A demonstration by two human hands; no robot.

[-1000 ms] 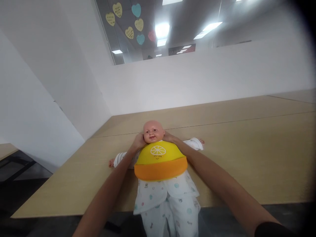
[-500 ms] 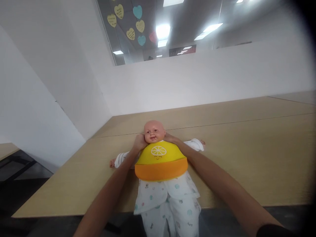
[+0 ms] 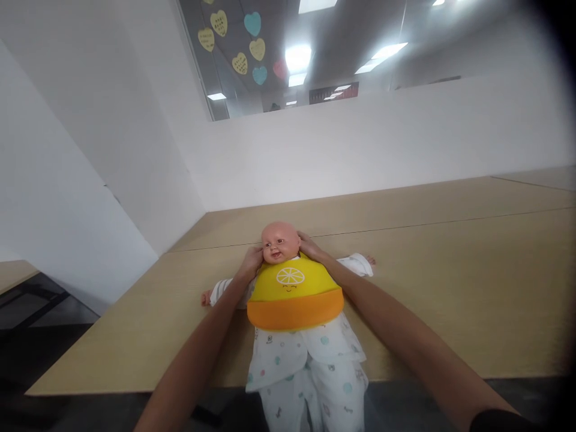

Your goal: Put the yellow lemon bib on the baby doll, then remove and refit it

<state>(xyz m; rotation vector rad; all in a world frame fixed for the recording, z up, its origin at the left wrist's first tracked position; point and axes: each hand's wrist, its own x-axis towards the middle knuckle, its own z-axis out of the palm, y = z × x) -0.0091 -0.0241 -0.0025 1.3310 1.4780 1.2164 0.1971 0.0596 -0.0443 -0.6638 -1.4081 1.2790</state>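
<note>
A bald baby doll [image 3: 279, 235] lies on its back with its arms spread and its head tilted a little to the left. Over its chest is a yellow silicone bib [image 3: 270, 287] with a lemon-slice print and an orange pocket. The doll wears a white patterned outfit [image 3: 281, 354]. At the left side of its neck is my left hand [image 3: 252, 262], fingers curled in and their tips hidden behind the doll. My right hand [image 3: 311, 247] is bent around the other side of head and neck, beside the bib's upper edge. What my fingers grip is hidden.
The doll rests on a light wooden table [image 3: 427, 276], its legs hanging past the front edge. A white wall [image 3: 360, 144] stands behind, with a window bearing heart-shaped notes [image 3: 240, 63]. Part of another table [image 3: 15, 273] shows at far left.
The doll's head has turned slightly to the left. My right hand has risen along the head's side, showing more fingers; my left hand has shifted slightly away from the neck.
</note>
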